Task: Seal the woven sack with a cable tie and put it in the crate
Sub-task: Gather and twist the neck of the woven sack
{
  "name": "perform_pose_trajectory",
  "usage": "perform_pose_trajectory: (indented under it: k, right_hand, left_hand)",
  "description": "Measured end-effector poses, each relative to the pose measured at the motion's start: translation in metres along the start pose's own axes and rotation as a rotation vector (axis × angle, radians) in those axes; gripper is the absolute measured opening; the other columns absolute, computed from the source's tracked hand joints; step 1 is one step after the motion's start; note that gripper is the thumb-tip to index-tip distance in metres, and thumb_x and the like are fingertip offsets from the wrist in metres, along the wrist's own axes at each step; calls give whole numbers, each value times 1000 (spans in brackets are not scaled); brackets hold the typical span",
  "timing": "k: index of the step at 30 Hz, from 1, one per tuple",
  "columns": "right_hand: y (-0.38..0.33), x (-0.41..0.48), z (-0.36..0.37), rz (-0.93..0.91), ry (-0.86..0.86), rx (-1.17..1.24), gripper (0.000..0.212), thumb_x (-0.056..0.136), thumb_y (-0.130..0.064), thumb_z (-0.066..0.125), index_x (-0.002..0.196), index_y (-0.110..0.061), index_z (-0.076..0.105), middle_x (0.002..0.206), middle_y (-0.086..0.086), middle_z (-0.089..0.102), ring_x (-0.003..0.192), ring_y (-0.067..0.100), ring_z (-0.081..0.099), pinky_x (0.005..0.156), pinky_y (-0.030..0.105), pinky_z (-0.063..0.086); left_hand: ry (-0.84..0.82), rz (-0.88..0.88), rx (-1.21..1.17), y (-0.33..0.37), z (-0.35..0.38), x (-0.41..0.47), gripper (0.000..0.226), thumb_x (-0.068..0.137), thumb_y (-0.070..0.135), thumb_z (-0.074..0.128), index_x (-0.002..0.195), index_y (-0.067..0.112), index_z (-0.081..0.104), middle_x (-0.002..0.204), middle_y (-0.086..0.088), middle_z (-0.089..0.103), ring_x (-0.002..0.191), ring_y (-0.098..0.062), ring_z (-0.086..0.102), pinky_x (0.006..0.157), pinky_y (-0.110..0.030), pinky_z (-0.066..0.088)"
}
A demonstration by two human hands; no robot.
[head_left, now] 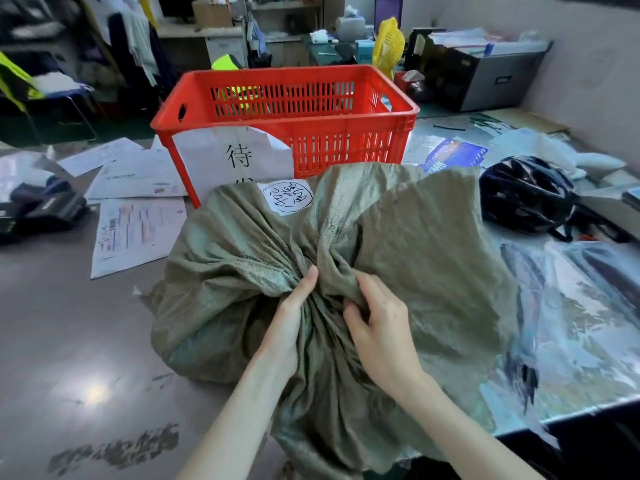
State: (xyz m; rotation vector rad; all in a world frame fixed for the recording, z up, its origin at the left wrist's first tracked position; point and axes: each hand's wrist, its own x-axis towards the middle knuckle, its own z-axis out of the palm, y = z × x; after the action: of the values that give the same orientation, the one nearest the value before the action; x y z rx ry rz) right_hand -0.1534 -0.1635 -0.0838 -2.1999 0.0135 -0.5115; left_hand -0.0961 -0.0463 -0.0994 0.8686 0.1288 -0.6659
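While the woven sack (242,271) is bunched at its neck, it is gripped by the left hand (294,317) and right hand (377,327); the crate (287,123) is straight ahead, beyond both hands.

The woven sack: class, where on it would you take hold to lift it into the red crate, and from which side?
Grip the woven sack at its gathered neck, where both hands, left and right, bunch the cloth now. Come from above: the pleats run together there into one graspable bundle, while the loose flap would probably just unfold. The red crate stands just behind.
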Motion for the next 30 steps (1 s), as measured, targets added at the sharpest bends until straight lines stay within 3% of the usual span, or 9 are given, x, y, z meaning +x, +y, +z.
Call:
perform_pose_trajectory:
  k: [5,9,13,16,21,26,30]
  right_hand:
    - [-4,-6,-4,11,-127,98,37,86,-7,56,120,-21,59,101,-5,72,92,8,66,81,24,51]
    - [3,-4,-16,32,-218,53,39,89,-14,58,125,-31,56,93,-11,73,78,-2,63,76,26,53]
    - [7,-3,-24,37,-312,-3,37,90,-25,54,125,-35,52,98,-8,73,91,10,68,82,34,54]
    - [10,-4,-27,12,-330,-29,37,90,-29,51,126,-35,51,103,-6,73,101,16,67,85,37,53]
    - [13,-4,-29,-15,-308,-36,38,89,-31,50,127,-34,53,109,-9,72,107,10,65,88,30,52]
    - [13,-2,-35,-69,-331,22,31,90,-17,56,119,-25,62,108,-12,71,105,-7,60,89,15,46]
    - [10,-6,-44,-58,-290,20,36,87,-27,58,123,-26,61,100,-22,66,92,-10,58,84,8,42]
  left_hand:
    - [44,47,91,8,4,5,58,63,52,71,103,11,74,113,-16,71,103,-25,69,86,-35,54]
    - [55,16,171,13,3,10,68,59,34,86,117,4,67,114,-21,68,101,-31,67,93,-42,52]
    - [79,-30,213,11,4,11,61,61,22,79,114,-6,65,110,-28,66,95,-37,63,93,-48,50]
    - [112,-5,198,8,7,11,44,64,14,72,104,-5,67,89,-23,68,72,-31,67,73,-37,55]
    - [173,51,198,6,14,11,14,74,3,63,87,0,68,73,-18,65,58,-27,63,64,-32,52]
    - [228,77,184,7,21,12,10,76,-2,57,78,1,66,69,-17,63,56,-26,62,63,-33,51]
    - [200,-56,188,15,24,8,15,53,14,57,66,7,57,65,-15,55,55,-28,55,57,-29,44]
